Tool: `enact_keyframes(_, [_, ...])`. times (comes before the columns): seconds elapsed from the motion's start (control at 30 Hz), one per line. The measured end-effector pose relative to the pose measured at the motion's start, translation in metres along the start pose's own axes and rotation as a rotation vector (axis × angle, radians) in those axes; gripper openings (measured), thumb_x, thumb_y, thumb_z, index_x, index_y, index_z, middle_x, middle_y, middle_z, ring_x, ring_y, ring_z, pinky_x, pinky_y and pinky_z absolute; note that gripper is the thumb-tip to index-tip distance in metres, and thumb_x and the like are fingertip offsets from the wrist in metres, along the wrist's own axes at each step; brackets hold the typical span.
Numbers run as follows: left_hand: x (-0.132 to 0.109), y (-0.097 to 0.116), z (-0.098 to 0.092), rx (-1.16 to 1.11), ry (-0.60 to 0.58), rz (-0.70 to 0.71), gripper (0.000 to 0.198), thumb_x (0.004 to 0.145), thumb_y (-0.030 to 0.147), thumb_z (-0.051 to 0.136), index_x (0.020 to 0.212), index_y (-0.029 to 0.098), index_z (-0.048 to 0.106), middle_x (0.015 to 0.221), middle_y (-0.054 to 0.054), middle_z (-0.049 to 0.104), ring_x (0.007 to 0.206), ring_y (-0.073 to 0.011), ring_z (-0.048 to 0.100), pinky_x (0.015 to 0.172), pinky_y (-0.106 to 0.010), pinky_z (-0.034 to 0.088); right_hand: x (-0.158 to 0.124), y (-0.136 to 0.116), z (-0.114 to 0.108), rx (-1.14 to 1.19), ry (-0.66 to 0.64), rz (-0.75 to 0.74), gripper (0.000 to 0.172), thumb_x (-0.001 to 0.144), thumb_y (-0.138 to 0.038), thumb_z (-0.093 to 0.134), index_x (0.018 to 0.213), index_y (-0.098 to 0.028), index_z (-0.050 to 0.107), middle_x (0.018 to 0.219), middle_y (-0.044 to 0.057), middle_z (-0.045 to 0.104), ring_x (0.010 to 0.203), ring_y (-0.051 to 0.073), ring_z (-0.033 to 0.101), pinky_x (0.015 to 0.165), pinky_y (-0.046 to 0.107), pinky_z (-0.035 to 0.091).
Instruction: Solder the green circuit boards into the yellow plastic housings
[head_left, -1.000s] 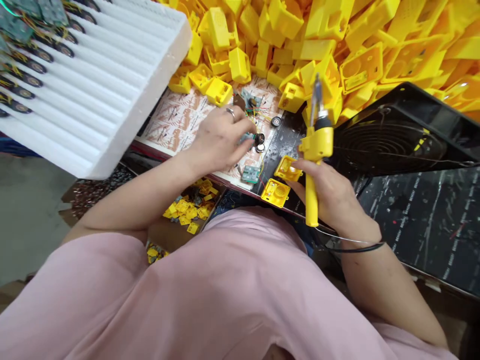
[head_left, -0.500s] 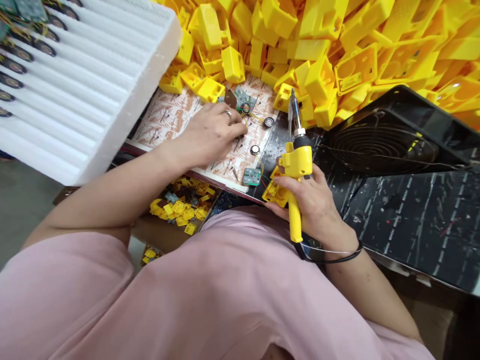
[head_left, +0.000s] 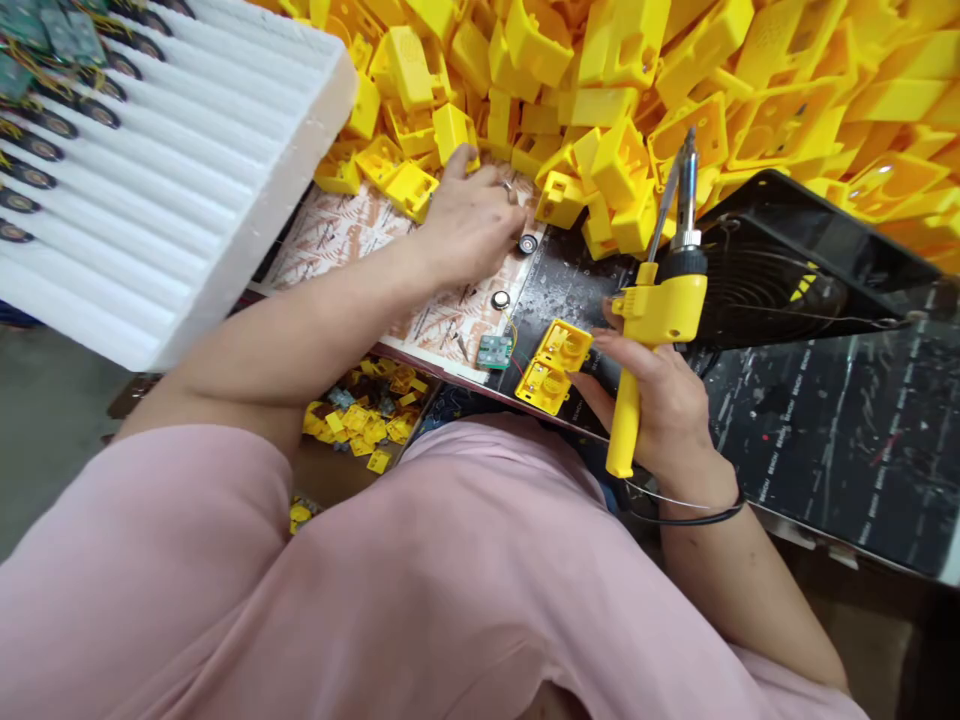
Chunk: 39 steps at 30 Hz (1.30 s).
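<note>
My right hand (head_left: 664, 405) is closed around the handle of a yellow soldering gun (head_left: 664, 305), its metal tip pointing up and away. Left of that hand, an open yellow plastic case (head_left: 555, 365) lies on the black bench top, with a wired green circuit board (head_left: 494, 351) and a small round part (head_left: 500, 299) beside it. My left hand (head_left: 476, 220) is over the patterned board, palm down with fingers curled, near the heap of yellow cases. Its fingertips and anything under them are hidden. A small black speaker (head_left: 528, 243) lies just beside it.
Yellow cases (head_left: 615, 60) are heaped along the back. A white ribbed foam tray (head_left: 202, 150) with rows of wired parts stands at the left. A black fan (head_left: 780, 270) sits at the right. Below the bench edge, a box holds small yellow pieces (head_left: 364, 425).
My left hand has moved right and away, now covering where a circuit board showed. My right hand has moved right with the soldering gun, away from the open yellow case, which lies uncovered.
</note>
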<state>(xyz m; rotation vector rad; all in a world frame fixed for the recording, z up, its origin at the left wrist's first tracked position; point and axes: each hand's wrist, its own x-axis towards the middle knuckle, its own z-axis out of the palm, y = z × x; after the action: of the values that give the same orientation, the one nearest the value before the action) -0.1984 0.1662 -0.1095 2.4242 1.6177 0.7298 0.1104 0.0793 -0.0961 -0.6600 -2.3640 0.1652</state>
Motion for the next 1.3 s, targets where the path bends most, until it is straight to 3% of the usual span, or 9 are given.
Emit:
enact_keyframes(0.1, [0.017,-0.007,-0.022,-0.090,0.069,-0.146,0.015,0.080,0.041,0.077,0.084,0.027,0.072,0.086,-0.004,0.075,0.099,-0.0305,0.070,0.114,-0.070,0.045,-0.004,0.001,-0.008,-0.061,-0.026,0.023,0.061,0.092,-0.019,0.077,0.146,-0.025,0.050,0.103,0.006,0.077,0.095,0.027,0.079,0.084,0.039,0.066])
enact_keyframes(0.2, [0.024,-0.002,-0.058,-0.434,0.220,-0.170,0.032,0.081,0.053,0.082,0.085,0.025,0.067,0.094,-0.001,0.077,0.097,-0.0248,0.073,0.096,-0.050,0.062,-0.002,0.003,-0.008,-0.045,-0.015,0.018,0.060,0.092,-0.018,0.077,0.145,-0.025,0.051,0.110,0.008,0.078,0.101,0.028,0.079,0.086,0.040,0.066])
enact_keyframes(0.27, [0.024,0.007,-0.073,-0.686,0.285,-0.198,0.028,0.081,0.044,0.085,0.083,0.026,0.064,0.094,0.002,0.077,0.098,-0.0227,0.076,0.090,-0.044,0.064,0.002,0.004,-0.004,-0.019,-0.010,0.009,0.057,0.093,-0.018,0.076,0.144,-0.025,0.051,0.112,0.008,0.077,0.104,0.028,0.079,0.088,0.040,0.066])
enact_keyframes(0.47, [0.012,0.047,-0.067,-1.100,0.186,-0.412,0.015,0.096,0.013,0.065,0.094,0.019,0.051,0.097,0.000,0.080,0.079,-0.0117,0.078,0.062,-0.022,0.060,0.029,-0.003,0.017,0.017,0.102,0.076,0.053,0.097,-0.032,0.076,0.142,-0.029,0.048,0.123,0.008,0.076,0.108,0.025,0.078,0.095,0.040,0.067])
enact_keyframes(0.63, [-0.013,0.068,-0.031,-0.944,0.056,-0.406,0.008,0.104,0.028,0.052,0.106,0.021,0.055,0.106,-0.004,0.080,0.097,-0.0222,0.082,0.074,-0.035,0.068,0.053,-0.020,0.029,-0.004,0.214,0.117,0.063,0.092,-0.054,0.078,0.138,-0.027,0.046,0.122,0.009,0.075,0.109,0.026,0.078,0.093,0.038,0.068])
enact_keyframes(0.8, [-0.029,0.063,-0.005,-0.859,0.112,-0.304,0.027,0.111,0.044,0.043,0.121,0.023,0.056,0.115,-0.006,0.079,0.095,-0.0202,0.081,0.074,-0.035,0.068,0.057,-0.030,0.035,-0.043,0.239,0.124,0.034,0.099,-0.026,0.069,0.127,-0.029,0.052,0.104,0.000,0.076,0.082,0.018,0.079,0.074,0.028,0.067])
enact_keyframes(0.9, [-0.033,0.058,0.000,-0.837,0.151,-0.260,0.030,0.111,0.049,0.043,0.118,0.023,0.057,0.108,-0.005,0.079,0.091,-0.0193,0.080,0.074,-0.035,0.068,0.054,-0.029,0.032,-0.064,0.277,0.132,0.025,0.100,-0.024,0.068,0.121,-0.030,0.056,0.103,-0.001,0.078,0.078,0.016,0.078,0.071,0.025,0.065])
enact_keyframes(1.13, [-0.043,0.044,-0.015,-0.978,0.180,-0.280,0.041,0.091,0.060,0.074,0.095,0.021,0.062,0.091,-0.003,0.073,0.077,-0.0173,0.075,0.063,-0.032,0.065,0.056,-0.033,0.019,0.032,0.324,0.245,0.024,0.098,-0.025,0.071,0.119,-0.029,0.059,0.104,0.001,0.075,0.083,0.020,0.077,0.070,0.030,0.067])
enact_keyframes(1.3, [-0.052,-0.002,-0.050,-0.757,0.082,-0.267,0.055,0.085,0.076,0.074,0.097,0.023,0.070,0.083,-0.004,0.071,0.074,-0.0181,0.070,0.064,-0.038,0.062,0.059,-0.033,0.018,0.161,0.426,0.266,0.030,0.096,-0.018,0.074,0.118,-0.030,0.059,0.107,-0.001,0.072,0.079,0.015,0.075,0.071,0.028,0.066])
